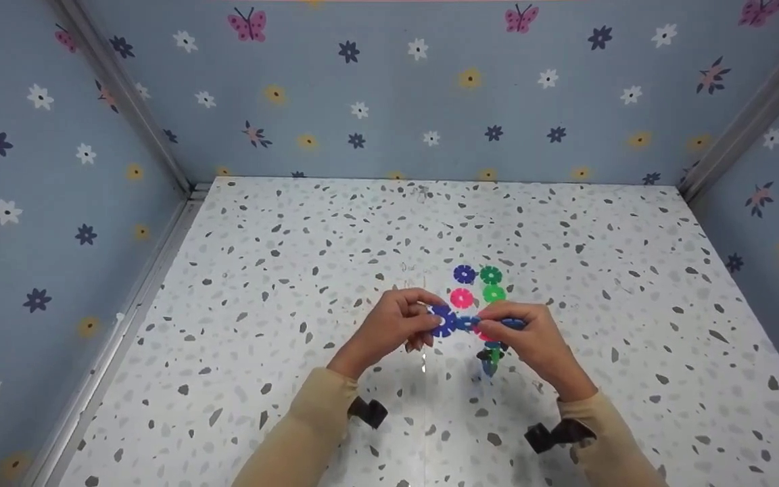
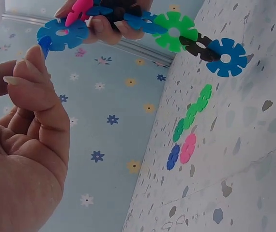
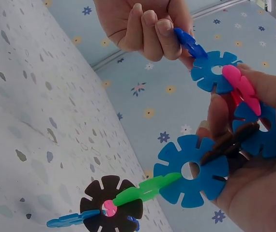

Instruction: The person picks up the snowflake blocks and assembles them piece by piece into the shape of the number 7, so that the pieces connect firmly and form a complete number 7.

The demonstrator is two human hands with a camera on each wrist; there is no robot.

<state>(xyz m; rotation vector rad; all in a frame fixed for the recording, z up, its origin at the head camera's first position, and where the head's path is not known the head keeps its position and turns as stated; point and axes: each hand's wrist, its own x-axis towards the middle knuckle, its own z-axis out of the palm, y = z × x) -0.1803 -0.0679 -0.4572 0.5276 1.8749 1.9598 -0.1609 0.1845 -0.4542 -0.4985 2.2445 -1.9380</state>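
In the head view, my left hand (image 1: pixel 393 323) pinches a dark blue notched plastic disc (image 1: pixel 445 330) between thumb and fingers. Opposite it, my right hand (image 1: pixel 531 335) grips a chain of slotted discs. The right wrist view shows the dark blue disc (image 3: pixel 190 43) meeting the rim of a light blue disc (image 3: pixel 203 77) at the chain's end. A pink disc (image 3: pixel 243 89) comes after that, by my right thumb. Past the right fingers, the chain continues through another light blue disc (image 3: pixel 169 186), a green disc (image 3: pixel 145 190) and a black disc (image 3: pixel 93 205), hanging over the table.
Loose discs lie on the speckled white table (image 1: pixel 295 270) just beyond my hands: a dark blue one (image 1: pixel 464 269), a pink one (image 1: pixel 457 297), a dark green one (image 1: pixel 491 269) and light green (image 1: pixel 494 289). Flower-patterned panels (image 1: pixel 389 95) enclose the table's back and sides.
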